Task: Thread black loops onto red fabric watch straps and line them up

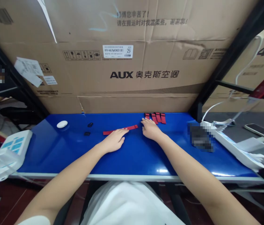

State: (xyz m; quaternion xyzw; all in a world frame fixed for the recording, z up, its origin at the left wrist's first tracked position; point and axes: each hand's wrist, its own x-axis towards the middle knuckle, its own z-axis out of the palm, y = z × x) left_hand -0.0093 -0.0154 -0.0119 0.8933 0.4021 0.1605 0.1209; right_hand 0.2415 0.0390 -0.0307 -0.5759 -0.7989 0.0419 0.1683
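A red strap [108,132] lies slantwise on the blue tabletop [132,159]. My left hand [114,140] rests over it, fingers stretched out along the strap and not wrapped round it. To the right, my right hand [152,128] reaches to the near side of several short red straps with black ends [163,118]. Its fingers are apart and slightly bent, and I see nothing held in them. Whether its fingertips touch the leftmost of those straps is unclear. Two small black buckles, a farther buckle [90,124] and a nearer buckle [87,133], lie left of my left hand.
Behind the table rises a large cardboard box [94,84]. A white round object [62,124] and a power strip [19,143] sit at the left. On the right are a blurred dark object [201,137], another power strip [232,150] with cables, and a phone [260,129]. A person [4,87] is at far left.
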